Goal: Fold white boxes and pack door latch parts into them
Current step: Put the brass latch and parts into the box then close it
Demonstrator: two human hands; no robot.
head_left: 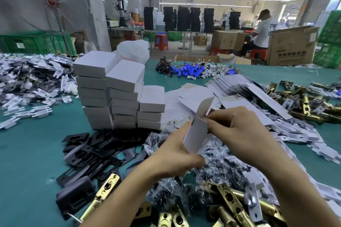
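Head view: we count three stacks of folded white boxes [118,86] on the green worktop [27,153], and the shortest is three high. Red print on the plastic bag [134,51] behind them is too blurred to read. Our left hand [172,155] grips the lower end of a half-folded white box [196,134]. The right hand [239,131] pinches its top flap. We hold the box over clear bags of small black parts [221,164], between black strike plates [96,153] and brass latch bolts [230,201].

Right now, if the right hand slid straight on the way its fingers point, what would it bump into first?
The half-folded white cardboard box, which the right hand pinches and the left hand holds. Beyond it, probably the stacked white boxes, though depth is unclear.
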